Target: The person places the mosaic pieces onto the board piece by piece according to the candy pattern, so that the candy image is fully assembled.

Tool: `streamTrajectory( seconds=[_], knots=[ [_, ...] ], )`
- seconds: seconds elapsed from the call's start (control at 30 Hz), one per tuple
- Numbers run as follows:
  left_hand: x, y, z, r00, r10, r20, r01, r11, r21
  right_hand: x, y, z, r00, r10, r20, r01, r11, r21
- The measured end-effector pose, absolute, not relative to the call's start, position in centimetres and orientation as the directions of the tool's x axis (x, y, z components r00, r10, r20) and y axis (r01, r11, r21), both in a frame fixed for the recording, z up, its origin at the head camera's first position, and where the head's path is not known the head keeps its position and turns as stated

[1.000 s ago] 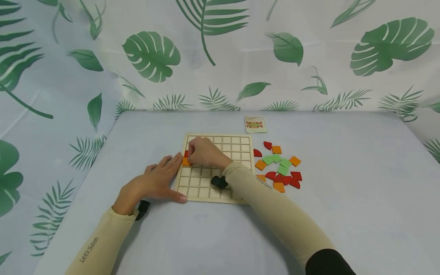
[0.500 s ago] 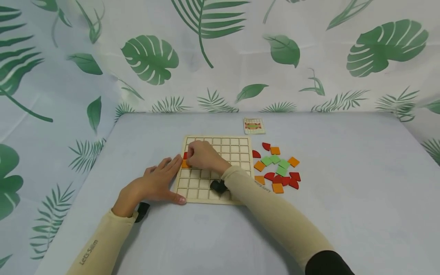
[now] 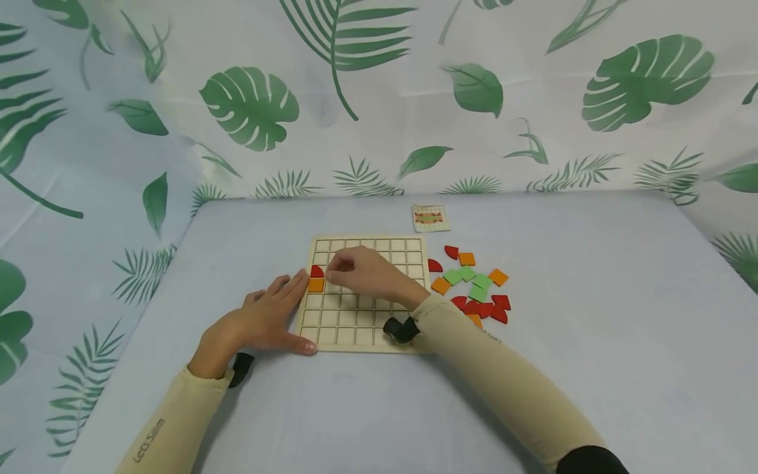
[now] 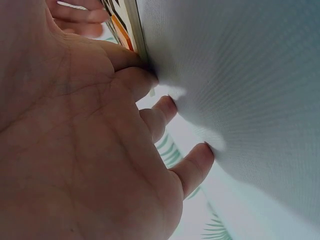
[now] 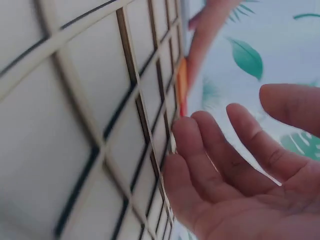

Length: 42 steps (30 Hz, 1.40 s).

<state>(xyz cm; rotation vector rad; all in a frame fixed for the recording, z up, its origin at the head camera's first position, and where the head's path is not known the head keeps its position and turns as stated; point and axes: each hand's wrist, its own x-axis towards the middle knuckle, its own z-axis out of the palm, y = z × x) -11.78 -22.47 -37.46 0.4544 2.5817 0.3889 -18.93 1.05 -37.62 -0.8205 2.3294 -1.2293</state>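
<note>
A pale wooden grid board (image 3: 355, 336) lies on the table. In its leftmost column an orange square tile (image 3: 316, 285) sits just below a red quarter-round tile (image 3: 317, 271). My left hand (image 3: 263, 322) rests beside the board's left edge, fingertips near the two tiles and thumb at the lower left corner. Over the board, right of those tiles, hovers my right hand (image 3: 370, 273). The right wrist view shows its fingers (image 5: 220, 165) loosely bent with nothing between them and the thumb. In the left wrist view the left fingertips (image 4: 202, 155) touch the tabletop.
Loose red, orange and green tiles (image 3: 481, 282) lie scattered right of the board. Behind it is a small pattern card (image 3: 431, 218). A leaf-printed cloth (image 3: 379, 99) hangs at the table's back. Black wrist cameras (image 3: 401, 330) sit at both wrists.
My right hand has let go of the tile at the left column and drawn back to the right. The orange and red tiles now show fully. The left hand stays put.
</note>
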Motion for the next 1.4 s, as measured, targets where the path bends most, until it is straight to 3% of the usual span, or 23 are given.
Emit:
streamTrajectory(
  seconds=[0.2,0.6,1.07,1.4],
  knots=[
    [-11.6,-22.6,-37.3,-0.827,0.387,-0.409,0.241,0.9,0.363,-18.5,4.3,-36.7,-0.775,-0.63,-0.046,-0.28,0.408,-0.869],
    [-11.5,-22.7,-37.2,-0.823,0.403,-0.4,0.248,0.889,0.385,-20.0,10.4,-34.5,-0.877,-0.481,-0.015,-0.214,0.418,-0.883],
    [-11.7,-23.1,-37.8,-0.821,0.402,-0.405,0.24,0.887,0.394,-22.6,17.0,-34.7,-0.955,-0.25,-0.156,-0.064,0.693,-0.718],
    [-12.0,-23.3,-38.7,-0.827,0.402,-0.393,0.244,0.886,0.394,-23.3,18.0,-36.2,-0.925,-0.154,-0.348,0.056,0.85,-0.525]
  ],
)
